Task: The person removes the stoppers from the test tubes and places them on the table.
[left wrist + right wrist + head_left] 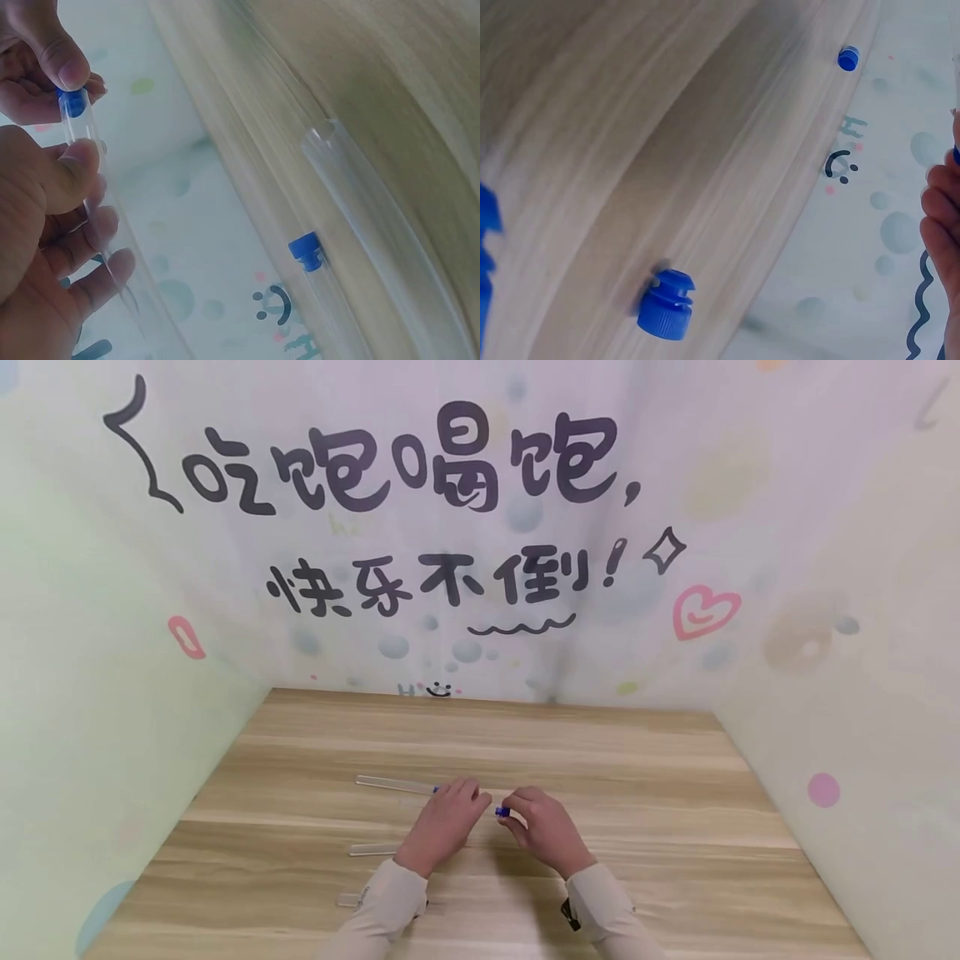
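Observation:
My left hand (pixel 442 825) holds a clear plastic test tube (pixel 112 225), its fingers curled along the side in the left wrist view. At the tube's top, my right hand (pixel 549 828) pinches a blue stopper (pixel 75 103) between thumb and fingers. The narrow end of that stopper sits within the tube's mouth. On the wooden table lies a second tube (pixel 393 784), with a blue stopper (pixel 304 246) in its end. Nearer to me rests an uncapped tube (pixel 382 225). Only a little of my right hand shows at the right wrist view's edge.
A loose blue stopper (pixel 665 306) lies on the table (pixel 637 760), and another blue piece (pixel 486 244) is cut off by the left edge of the right wrist view. Another clear strip (pixel 348 900) is partly hidden by my left sleeve. Printed cloth walls (pixel 465 652) enclose the table.

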`<state>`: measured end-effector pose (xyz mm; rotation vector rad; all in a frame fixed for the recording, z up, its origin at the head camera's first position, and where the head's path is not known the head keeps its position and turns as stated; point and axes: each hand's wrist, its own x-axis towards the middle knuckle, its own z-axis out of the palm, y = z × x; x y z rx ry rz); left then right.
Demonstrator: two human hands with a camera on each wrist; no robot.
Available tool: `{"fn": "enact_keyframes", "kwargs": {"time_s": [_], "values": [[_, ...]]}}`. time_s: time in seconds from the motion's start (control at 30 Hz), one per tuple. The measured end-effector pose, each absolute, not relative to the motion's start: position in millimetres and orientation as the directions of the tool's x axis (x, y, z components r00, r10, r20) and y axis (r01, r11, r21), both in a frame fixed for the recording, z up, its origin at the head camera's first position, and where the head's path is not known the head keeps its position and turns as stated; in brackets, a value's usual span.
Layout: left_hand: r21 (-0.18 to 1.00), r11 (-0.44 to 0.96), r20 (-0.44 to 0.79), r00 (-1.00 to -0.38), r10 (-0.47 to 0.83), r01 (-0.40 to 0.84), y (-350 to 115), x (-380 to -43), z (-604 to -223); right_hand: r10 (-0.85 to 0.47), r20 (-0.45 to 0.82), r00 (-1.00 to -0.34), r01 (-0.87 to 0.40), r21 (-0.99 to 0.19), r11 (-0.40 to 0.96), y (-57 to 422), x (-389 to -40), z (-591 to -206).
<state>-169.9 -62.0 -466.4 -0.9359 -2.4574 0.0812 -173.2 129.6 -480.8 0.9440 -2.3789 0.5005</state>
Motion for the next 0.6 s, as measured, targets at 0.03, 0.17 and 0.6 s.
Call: {"fn": "enact_keyframes", "kwargs": {"time_s": [0.03, 0.17, 0.6], "values": [[-0.227, 0.760, 0.433, -0.636, 0.639, 0.609, -62.1, -169.6, -466.0, -0.523, 0.586, -0.619, -0.715, -0.144, 0.684, 130.3, -173.3, -480.9], [-0.206, 0.764, 0.427, -0.647, 0.632, 0.611, -63.2, -168.0, -463.7, -0.530, 0.566, -0.632, -0.716, -0.163, 0.679, 132.1, -173.1, -482.3], [-0.227, 0.773, 0.400, -0.667, 0.629, 0.593, -62.0, -167.4, -464.5, -0.509, 0.508, -0.695, -0.678, -0.228, 0.699, 130.2, -172.2, -479.8]]}}
